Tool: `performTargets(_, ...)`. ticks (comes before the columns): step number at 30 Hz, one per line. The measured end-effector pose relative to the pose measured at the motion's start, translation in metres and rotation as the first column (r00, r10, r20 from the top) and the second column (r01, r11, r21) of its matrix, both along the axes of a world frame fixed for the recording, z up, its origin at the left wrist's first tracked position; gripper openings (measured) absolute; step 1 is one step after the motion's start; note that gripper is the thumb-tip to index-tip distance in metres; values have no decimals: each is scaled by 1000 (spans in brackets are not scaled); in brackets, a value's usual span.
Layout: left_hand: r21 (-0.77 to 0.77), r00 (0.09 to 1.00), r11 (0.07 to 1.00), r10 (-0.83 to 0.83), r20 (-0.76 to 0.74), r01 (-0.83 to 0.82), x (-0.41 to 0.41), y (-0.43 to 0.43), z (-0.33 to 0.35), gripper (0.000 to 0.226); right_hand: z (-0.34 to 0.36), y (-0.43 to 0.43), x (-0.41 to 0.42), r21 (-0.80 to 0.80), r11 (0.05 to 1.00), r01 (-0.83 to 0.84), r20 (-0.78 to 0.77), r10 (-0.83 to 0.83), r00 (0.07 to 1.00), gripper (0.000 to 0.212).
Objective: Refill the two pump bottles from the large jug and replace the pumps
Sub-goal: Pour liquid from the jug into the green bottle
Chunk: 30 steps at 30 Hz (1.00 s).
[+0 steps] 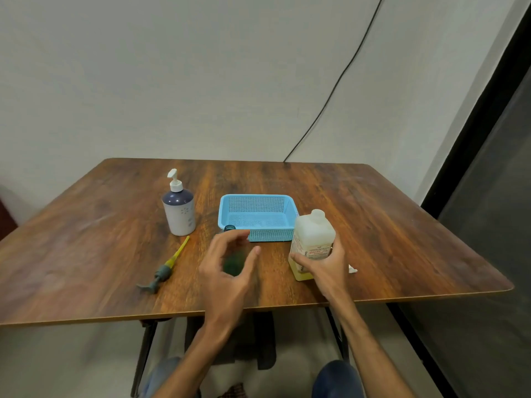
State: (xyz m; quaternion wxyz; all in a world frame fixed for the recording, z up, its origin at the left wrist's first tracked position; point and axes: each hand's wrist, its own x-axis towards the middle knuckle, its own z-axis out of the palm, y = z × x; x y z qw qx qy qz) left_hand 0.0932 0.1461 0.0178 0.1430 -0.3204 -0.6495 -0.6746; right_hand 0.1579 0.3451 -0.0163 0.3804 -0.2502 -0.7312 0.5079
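A small green pump bottle stands near the table's front, its open neck showing above my fingers. My left hand hovers in front of it, blurred, fingers spread and curved around it without a clear grip. The bottle's grey pump with a yellow tube lies flat on the table to the left. My right hand grips the lower part of the large pale jug, which stands upright with its white top on. A white and navy pump bottle stands further back with its pump fitted.
A light blue perforated basket sits behind the green bottle, between the white bottle and the jug. A small white scrap lies right of the jug. The wooden table ends just before my wrists. A black cable hangs down the wall.
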Motion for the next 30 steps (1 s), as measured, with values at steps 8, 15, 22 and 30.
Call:
performTargets(8,-167,977,978,152,152,-127,-36,-5,-28,80,2,-11,-3,125,992,37,37,-42,998,89)
performTargets(15,-301,983,954,57,175,-2,-56,5,-36,81,28,-24,-7,308,950,-50,95,22,995,80)
performTargets(22,-314,993,948,-17,113,52,-63,8,-15,77,49,-19,-17,513,848,-135,259,-3,966,87)
performTargets(30,-376,999,926,-35,36,45,-72,15,-2,80,77,-13,-23,687,706,-172,328,-89,941,94)
